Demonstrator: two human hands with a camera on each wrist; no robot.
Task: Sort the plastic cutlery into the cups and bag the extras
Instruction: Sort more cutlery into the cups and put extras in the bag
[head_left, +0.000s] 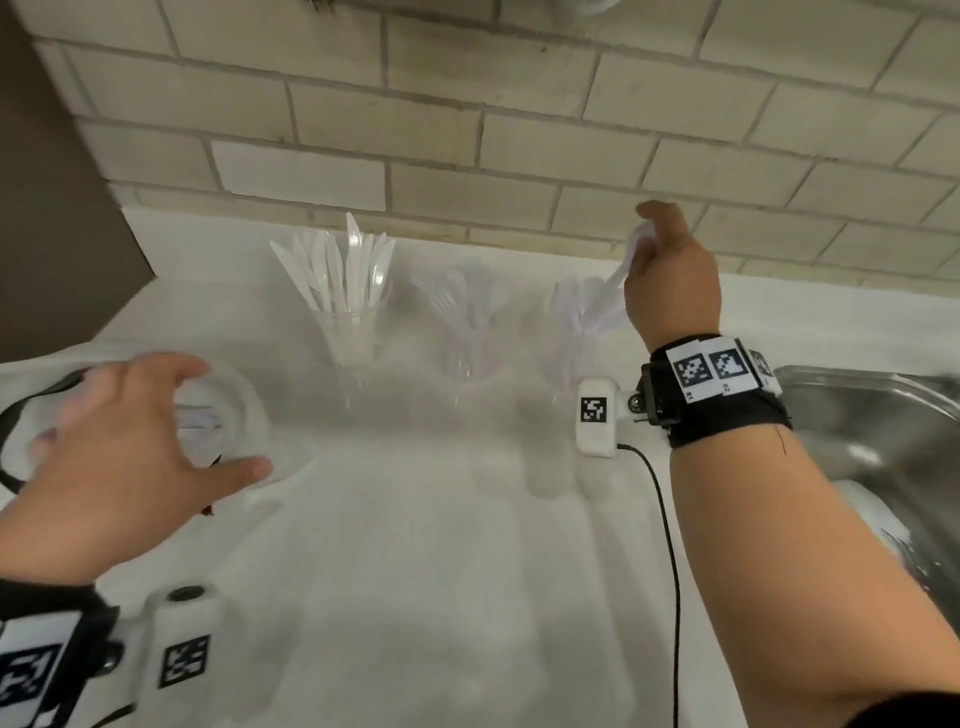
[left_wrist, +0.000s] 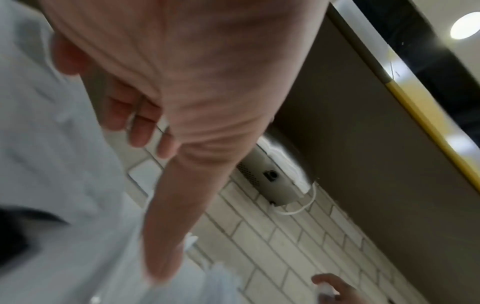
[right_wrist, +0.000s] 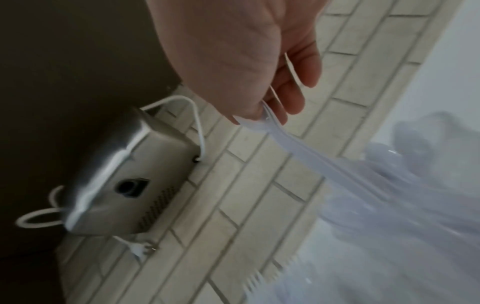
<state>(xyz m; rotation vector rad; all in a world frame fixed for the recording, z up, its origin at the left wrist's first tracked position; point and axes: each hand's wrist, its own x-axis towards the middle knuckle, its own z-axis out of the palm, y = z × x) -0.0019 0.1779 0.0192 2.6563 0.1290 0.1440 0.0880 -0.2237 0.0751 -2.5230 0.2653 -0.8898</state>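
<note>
Three clear cups stand in a row on the white counter (head_left: 415, 519) against the tiled wall (head_left: 467, 130): the knife cup (head_left: 349, 332) holds white knives, the fork cup (head_left: 467, 338) holds forks, and the spoon cup (head_left: 574, 338) stands directly below and just left of the right hand (head_left: 670, 280). The right hand is raised above the spoon cup, its thumb and fingers (right_wrist: 293, 96) pinched together on the handle ends of a few clear spoons (right_wrist: 298, 148); the spoons slant down and away from the hand so that their far ends lie among the cutlery already in the spoon cup. The left hand (head_left: 119, 447) is well apart from the row, to its left and nearer the person, with fingers and thumb spread and curved round the rim of a fourth clear cup (head_left: 244, 415); whether the fingers press on that rim cannot be told, because the picture is blurred there. Some white cutlery shows inside this cup. A steel sink (head_left: 883, 431) lies to the right of the right wrist.
</note>
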